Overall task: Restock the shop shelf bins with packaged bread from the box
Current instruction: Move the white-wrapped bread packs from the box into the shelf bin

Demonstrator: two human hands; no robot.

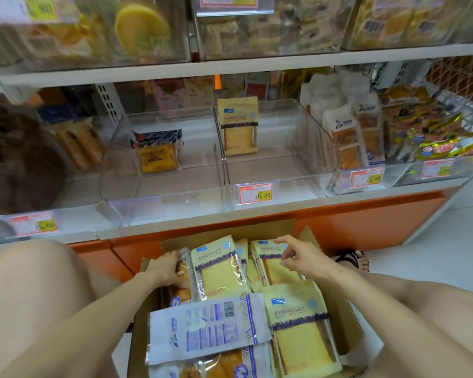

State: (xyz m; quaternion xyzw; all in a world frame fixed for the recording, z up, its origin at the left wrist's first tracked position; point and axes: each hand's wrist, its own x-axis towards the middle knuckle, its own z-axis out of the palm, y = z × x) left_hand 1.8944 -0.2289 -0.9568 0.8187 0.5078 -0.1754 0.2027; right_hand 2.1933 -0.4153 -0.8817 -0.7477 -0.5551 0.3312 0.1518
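Observation:
An open cardboard box [350, 331] on the floor holds several packs of bread. My left hand [165, 267] curls round a clear pack of brown bread [181, 291] at the box's left side. My right hand [298, 256] hovers with loosely bent fingers over a yellow pack [275, 268] at the far right and grips nothing. Between my hands a yellow pack [219, 268] stands upright. A white pack [205, 327] lies label up at the front, beside another yellow pack [301, 328]. Above, the clear middle bin [306, 162] holds one yellow pack [239, 126].
The bin to its left [120, 184] holds one blue-topped pack [157, 151]. To the right, a bin [352, 186] is full of white packs, and a wire basket [448, 105] holds gold-wrapped snacks. My knees flank the box. An orange plinth [366, 219] runs below the shelf.

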